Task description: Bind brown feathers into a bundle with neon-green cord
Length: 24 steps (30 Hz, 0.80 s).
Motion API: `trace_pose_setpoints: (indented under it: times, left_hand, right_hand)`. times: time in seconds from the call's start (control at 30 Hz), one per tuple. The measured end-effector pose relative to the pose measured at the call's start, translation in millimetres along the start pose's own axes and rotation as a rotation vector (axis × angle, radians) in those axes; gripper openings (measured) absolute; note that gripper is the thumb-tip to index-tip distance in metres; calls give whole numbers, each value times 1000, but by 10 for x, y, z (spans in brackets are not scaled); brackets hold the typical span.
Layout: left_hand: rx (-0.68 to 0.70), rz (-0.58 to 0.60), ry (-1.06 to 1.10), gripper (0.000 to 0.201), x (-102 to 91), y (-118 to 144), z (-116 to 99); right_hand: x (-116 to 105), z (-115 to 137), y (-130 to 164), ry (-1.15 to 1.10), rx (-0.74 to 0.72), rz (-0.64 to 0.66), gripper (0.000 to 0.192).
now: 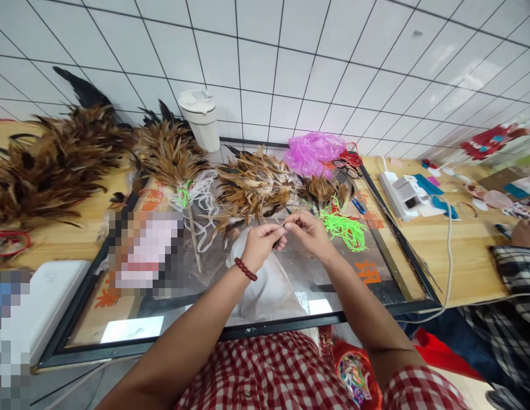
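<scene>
My left hand (261, 244), with a dark red bead bracelet (246, 269) at its wrist, meets my right hand (310, 234) over the middle of the glass-topped board (333, 285). Thumb and fingers of both are pinched at one spot; whatever is between them is too small to make out. Just beyond lies a heap of brown feathers (256, 185). Bright green cords (345, 229) lie to the right of my right hand, below a smaller bunch of brown feathers (325, 191). Left of my hands, a feather duster (171, 151) rests with its stick (194, 239) pointing toward me.
A white lidded cup (202, 119) and a pink plastic bag (314, 152) stand at the back by the tiled wall. Large feather bundles (55, 165) fill the left. On the right are a white power strip (399, 193), its cable (449, 245) and another person's plaid sleeve (515, 273).
</scene>
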State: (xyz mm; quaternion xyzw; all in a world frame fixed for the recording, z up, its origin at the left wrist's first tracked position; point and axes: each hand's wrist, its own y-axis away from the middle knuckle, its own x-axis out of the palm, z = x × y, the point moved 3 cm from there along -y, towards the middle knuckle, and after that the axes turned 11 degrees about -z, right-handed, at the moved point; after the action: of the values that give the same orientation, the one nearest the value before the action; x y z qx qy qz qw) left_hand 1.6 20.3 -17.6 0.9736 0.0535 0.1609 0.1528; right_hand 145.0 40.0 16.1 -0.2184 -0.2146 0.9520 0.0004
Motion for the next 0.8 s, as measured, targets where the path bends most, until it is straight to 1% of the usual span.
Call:
trace_pose_setpoints:
  times: [0.07,0.1,0.13,0.2,0.27,0.33,0.43,0.5,0.6,0.67,0.73,0.8]
  left_hand:
    - [-6,-19,58,26,-13,-2,-13]
    - [-5,-31,83,26,-19,-6,-20]
    - [-3,-41,104,26,-25,-11,-24]
    - [-4,-56,133,26,-32,-25,-27]
    - [-9,-58,151,25,-32,-38,-23]
    - [-12,-59,155,24,-28,-42,-19]
    - [-12,-61,144,24,-10,-28,-10]
    - [4,-60,120,23,7,-10,-9]
    - [105,-70,17,20,28,19,-33]
    - [152,-63,-54,18,39,33,-51]
    - [131,-39,-73,19,43,36,-53]
    - [82,-15,-64,23,38,29,-46]
  right_hand:
    - [-154,25,-10,121,-5,30,12]
    - [-237,39,10,232,-15,93,10]
    - [-319,49,51,352,-26,185,9]
    - [-483,52,190,528,-20,325,8]
    - [-606,31,369,606,3,378,12]
    - [-656,-18,542,620,20,368,16]
    - [-608,-105,704,561,50,319,6]
    - [-530,-106,716,566,15,312,12]
    - [-404,28,595,697,-137,354,14]
    - [-317,175,456,752,-284,416,13]
    - [-241,313,296,748,-406,436,15]
    - [-171,396,143,680,-449,428,17]
